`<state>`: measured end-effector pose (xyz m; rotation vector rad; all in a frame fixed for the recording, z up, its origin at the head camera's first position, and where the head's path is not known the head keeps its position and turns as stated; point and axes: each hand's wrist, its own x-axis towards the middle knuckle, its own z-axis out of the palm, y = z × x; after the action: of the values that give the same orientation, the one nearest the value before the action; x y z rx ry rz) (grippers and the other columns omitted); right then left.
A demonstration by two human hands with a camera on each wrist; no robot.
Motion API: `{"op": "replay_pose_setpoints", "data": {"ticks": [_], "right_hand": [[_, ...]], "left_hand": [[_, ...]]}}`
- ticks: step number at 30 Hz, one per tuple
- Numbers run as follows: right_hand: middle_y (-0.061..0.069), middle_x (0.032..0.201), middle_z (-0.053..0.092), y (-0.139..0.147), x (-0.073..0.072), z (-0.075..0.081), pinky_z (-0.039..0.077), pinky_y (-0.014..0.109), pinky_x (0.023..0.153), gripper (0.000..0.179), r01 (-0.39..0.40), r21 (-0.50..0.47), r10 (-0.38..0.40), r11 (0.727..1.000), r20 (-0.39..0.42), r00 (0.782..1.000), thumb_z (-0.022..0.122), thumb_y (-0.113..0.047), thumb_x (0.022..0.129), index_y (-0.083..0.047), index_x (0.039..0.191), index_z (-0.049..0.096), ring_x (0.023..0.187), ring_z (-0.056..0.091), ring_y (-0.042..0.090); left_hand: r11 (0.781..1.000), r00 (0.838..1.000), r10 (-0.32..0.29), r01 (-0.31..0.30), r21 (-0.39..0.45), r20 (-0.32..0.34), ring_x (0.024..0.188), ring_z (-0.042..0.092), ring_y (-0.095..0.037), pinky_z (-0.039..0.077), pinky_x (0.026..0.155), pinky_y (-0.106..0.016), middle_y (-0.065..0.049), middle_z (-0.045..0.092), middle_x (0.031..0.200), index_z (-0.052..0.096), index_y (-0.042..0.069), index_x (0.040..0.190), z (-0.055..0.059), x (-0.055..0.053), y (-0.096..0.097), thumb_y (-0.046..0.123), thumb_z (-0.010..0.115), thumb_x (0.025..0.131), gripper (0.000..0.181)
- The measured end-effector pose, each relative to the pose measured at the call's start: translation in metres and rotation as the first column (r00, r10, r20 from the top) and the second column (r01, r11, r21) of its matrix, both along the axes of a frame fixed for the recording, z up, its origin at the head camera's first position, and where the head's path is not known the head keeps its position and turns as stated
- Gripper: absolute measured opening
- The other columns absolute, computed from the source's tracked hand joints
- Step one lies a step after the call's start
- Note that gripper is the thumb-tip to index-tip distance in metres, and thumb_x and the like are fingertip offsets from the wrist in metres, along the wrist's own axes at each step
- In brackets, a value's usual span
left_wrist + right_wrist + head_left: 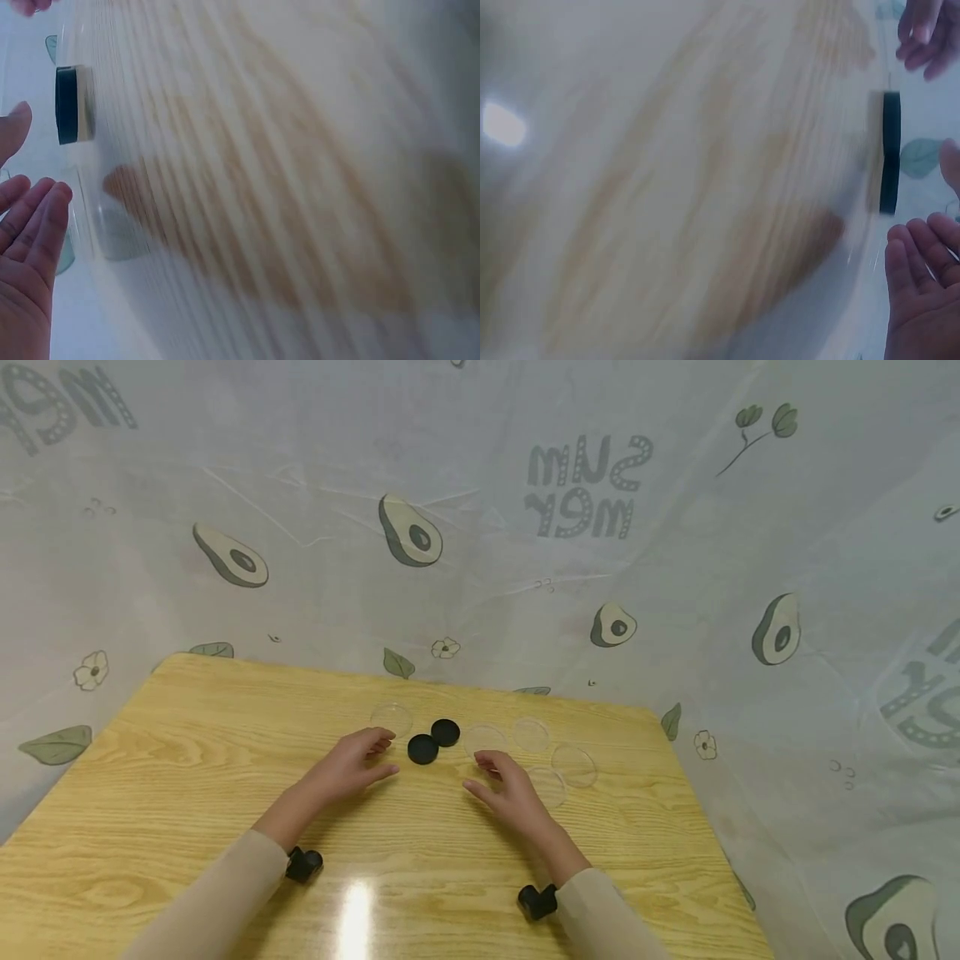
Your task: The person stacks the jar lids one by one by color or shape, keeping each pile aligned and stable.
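Two black round discs (423,749) lie side by side near the middle of the table. My left hand (348,766) hovers just left of them, its fingers relaxed and holding nothing. Right by its fingertips, a clear round dish-like piece (392,719) lies at the back. To the right of the black discs my right hand (512,789) is held with thumb and fingers apart, nothing between them. A clear round piece (486,739) sits just beyond its fingertips. In the right wrist view the black discs (891,150) appear edge-on, low and flat.
More clear round pieces (574,766) lie right of my right hand, one (531,735) farther back. The wooden table (420,868) ends at a pale curtain (315,568) printed with avocados. Black wrist cameras (303,865) sit at both cuffs. Light glares near the table front.
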<state>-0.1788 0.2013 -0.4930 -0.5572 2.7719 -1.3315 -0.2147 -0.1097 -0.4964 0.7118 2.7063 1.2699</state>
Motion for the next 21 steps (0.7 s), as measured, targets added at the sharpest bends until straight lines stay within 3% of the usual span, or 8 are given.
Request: {"op": "replay_pose_setpoints", "data": {"ticks": [6, 21], "right_hand": [[0.022, 0.136, 0.061, -0.023, -0.012, -0.002, 0.053, 0.044, 0.105, 0.049, -0.005, -0.025, 0.006, 1.000, 0.048, 0.999, 0.072, -0.016, 0.101, 0.006, 0.141, 0.055, 0.123, 0.062, 0.034], [0.020, 0.127, 0.064, -0.056, -0.031, -0.009, 0.056, 0.040, 0.100, 0.040, 0.055, -0.040, -0.051, 0.998, 0.081, 0.995, 0.072, -0.013, 0.101, 0.006, 0.134, 0.060, 0.116, 0.064, 0.031]], "left_hand": [[1.000, 0.999, -0.014, 0.014, 0.018, 0.032, 0.127, 0.061, -0.043, 0.053, 0.103, -0.053, -0.025, 0.062, 0.138, 0.054, -0.006, 0.144, -0.001, -0.007, 0.013, 0.018, 0.075, 0.099, 0.056], [0.999, 0.999, -0.030, 0.029, 0.036, 0.034, 0.121, 0.063, -0.042, 0.059, 0.094, -0.046, -0.026, 0.059, 0.131, 0.054, -0.009, 0.142, -0.004, -0.015, 0.030, 0.010, 0.076, 0.097, 0.054]]}}
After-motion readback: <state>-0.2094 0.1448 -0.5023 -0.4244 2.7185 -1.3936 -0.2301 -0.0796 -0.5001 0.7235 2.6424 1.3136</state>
